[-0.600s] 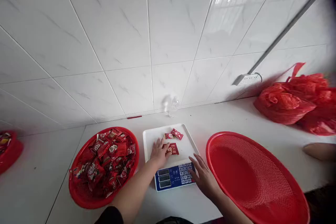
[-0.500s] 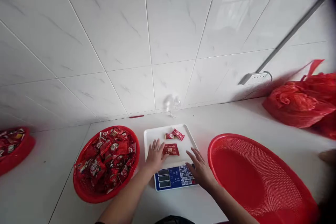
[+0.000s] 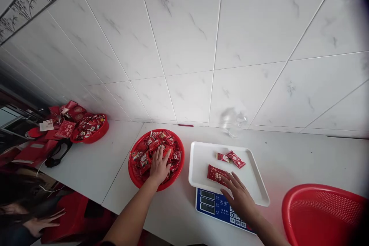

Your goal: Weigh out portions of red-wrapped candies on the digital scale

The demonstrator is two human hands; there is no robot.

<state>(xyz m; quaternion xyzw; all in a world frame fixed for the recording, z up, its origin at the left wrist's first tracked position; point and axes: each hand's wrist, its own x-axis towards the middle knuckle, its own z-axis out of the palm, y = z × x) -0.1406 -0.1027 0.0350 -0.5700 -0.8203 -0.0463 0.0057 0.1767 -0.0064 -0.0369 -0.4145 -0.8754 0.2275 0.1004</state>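
White table (image 3: 106, 169), cropped red basket (image 3: 325, 209), right hand (image 3: 242, 198) part-hiding packet (image 3: 215, 173)

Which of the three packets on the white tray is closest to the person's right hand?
The large red packet, whose edge is partly hidden by the right hand's fingertips; the two smaller packets lie together farther back.

- I see the scale (image 3: 216, 205) level, its blue keypad panel in front of a white tray (image 3: 198, 161); I can't read its displays.
- On the scale's tray, a larger red packet (image 3: 213, 173) lies flat, partly hidden from me.
- Behind it, I see two small red packets (image 3: 237, 159) together.
- Left of the scale, a round red basket (image 3: 132, 175) holds many wrapped packets (image 3: 145, 161).
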